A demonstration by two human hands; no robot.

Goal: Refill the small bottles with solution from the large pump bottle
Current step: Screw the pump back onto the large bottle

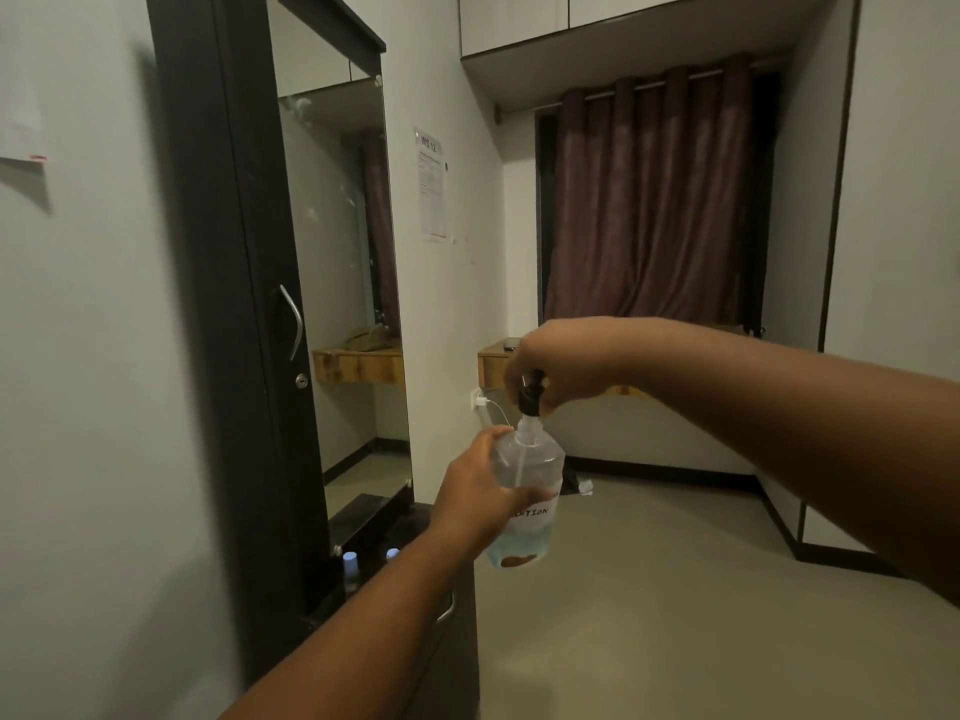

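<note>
Down low and closest, a dark cabinet top sits at the foot of a tall mirror. On it stand 2 small bottles with pale blue caps. The left forearm crosses in front of the cabinet and hides most of the second bottle, so only its cap shows.

The left hand is wrapped around the side of the large pump bottle and holds it up in the air, past the cabinet edge and over the floor. The bottle stands almost straight up. It is clear plastic with a thin tube running down inside. A little pale blue liquid sits at the bottom, and most of the bottle looks empty. A white label on it has hand-written letters, partly covered by the fingers.

The right hand comes down from above with its fingers curled around the black pump head. The pump head sits just above the clear neck.

Farther off, a wooden shelf is fixed to the wall, partly hidden behind the right hand. A white plug with a thin cable is under it. At the back hangs a dark purple curtain, and a printed paper is stuck on the wall beside the mirror.
</note>
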